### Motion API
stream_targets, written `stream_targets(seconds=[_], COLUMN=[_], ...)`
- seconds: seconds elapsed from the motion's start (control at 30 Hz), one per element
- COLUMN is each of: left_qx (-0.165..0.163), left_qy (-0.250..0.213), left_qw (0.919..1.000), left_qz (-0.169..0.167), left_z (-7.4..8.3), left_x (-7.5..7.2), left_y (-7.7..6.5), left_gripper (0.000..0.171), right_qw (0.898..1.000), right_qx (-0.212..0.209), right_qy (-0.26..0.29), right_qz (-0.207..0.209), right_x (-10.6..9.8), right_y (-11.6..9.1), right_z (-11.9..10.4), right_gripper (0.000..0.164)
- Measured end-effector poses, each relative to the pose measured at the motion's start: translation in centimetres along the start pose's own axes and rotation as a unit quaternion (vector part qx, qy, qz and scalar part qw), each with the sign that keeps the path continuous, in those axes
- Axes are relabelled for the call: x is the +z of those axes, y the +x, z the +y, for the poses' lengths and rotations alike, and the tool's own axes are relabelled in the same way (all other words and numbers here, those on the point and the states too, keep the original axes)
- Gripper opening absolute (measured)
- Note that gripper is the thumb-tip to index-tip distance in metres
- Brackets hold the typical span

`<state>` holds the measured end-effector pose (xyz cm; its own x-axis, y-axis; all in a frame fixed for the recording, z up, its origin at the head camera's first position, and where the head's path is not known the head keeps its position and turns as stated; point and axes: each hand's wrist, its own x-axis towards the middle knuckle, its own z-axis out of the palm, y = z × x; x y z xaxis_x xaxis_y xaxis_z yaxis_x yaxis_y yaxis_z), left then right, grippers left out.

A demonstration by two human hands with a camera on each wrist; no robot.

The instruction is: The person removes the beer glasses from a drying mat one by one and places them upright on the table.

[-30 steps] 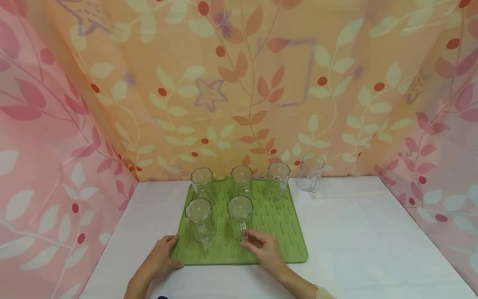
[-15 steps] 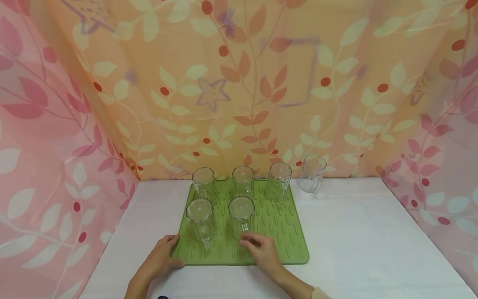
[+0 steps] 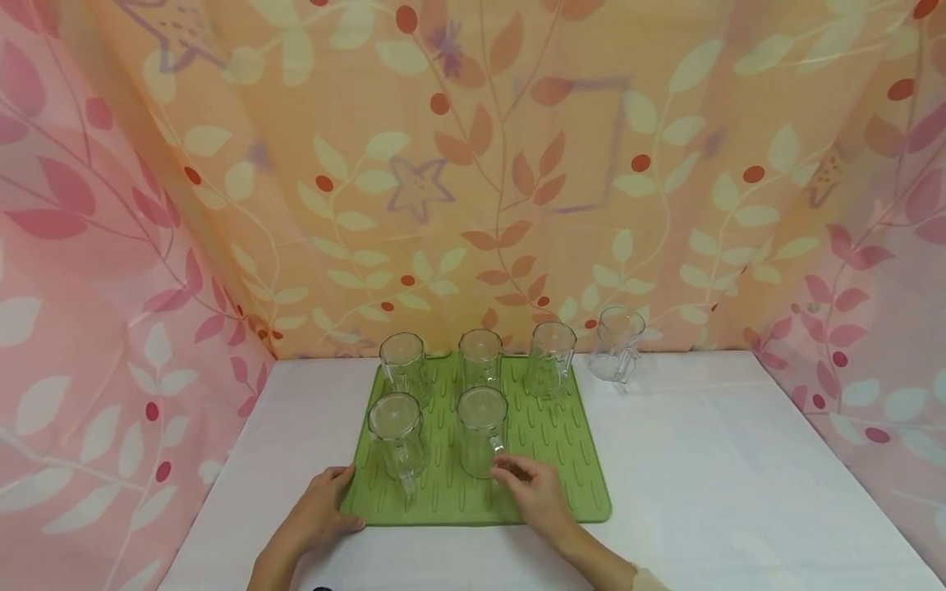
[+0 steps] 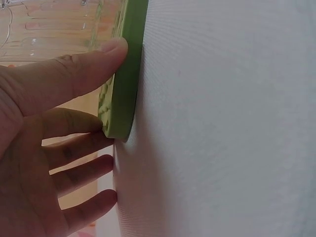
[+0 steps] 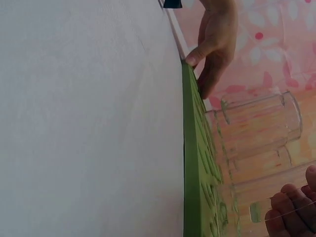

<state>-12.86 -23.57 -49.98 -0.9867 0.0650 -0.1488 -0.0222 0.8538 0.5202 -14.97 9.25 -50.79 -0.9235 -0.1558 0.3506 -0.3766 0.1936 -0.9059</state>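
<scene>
A green ribbed drying mat (image 3: 436, 501) lies on the table with several clear glass mugs upside down on it. At its front left corner, my left hand (image 3: 318, 507) holds the mat, thumb on the front edge and fingers along the left edge. My right hand (image 3: 538, 495) pinches the handle of the front middle mug (image 3: 476, 439), which stands on the mat. The front left mug (image 3: 395, 439) is beside it. In the right wrist view, the right fingers (image 5: 286, 210) are partly cut off by the frame.
Three inverted mugs form the back row: left (image 3: 403, 365), middle (image 3: 480, 361) and right (image 3: 550, 361). Off the mat, another glass mug (image 3: 617, 345) stands upright at the back right. Patterned cloth (image 3: 414, 205) hangs behind the white table (image 3: 709, 476).
My right hand has moved slightly right, turning the front middle mug so its handle points more to the right. The left hand stays at the mat corner.
</scene>
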Motion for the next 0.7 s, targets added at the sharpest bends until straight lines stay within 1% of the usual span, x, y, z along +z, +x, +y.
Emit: stream_targets(seconds=[0.03,0.13,0.3,0.53,0.7], left_qx=[0.000,0.001,0.002,0.000,-0.001], left_qy=[0.000,0.002,0.003,0.007,0.006], left_qw=[1.0000,1.0000,1.0000,1.0000,1.0000], left_qz=[0.000,0.001,0.001,-0.002,-0.001], left_z=[0.0,0.1,0.1,0.0,0.0], left_x=[0.0,-0.1,-0.1,0.0,0.0], left_y=[0.0,-0.1,0.0,0.1,0.0], left_gripper=[0.090,0.090,0.090,0.090,0.090], right_qw=[1.000,0.999,0.998,0.994,0.990], right_qx=[-0.010,-0.018,-0.022,-0.066,-0.092], right_qy=[-0.007,-0.024,-0.046,-0.077,-0.093], right_qz=[0.002,0.009,0.027,0.041,0.060], right_x=[-0.2,-0.7,-1.5,-2.7,-3.4], right_y=[0.0,0.2,0.3,0.5,0.6], right_z=[0.0,0.1,0.4,1.0,1.3], right_gripper=[0.016,0.015,0.014,0.013,0.016])
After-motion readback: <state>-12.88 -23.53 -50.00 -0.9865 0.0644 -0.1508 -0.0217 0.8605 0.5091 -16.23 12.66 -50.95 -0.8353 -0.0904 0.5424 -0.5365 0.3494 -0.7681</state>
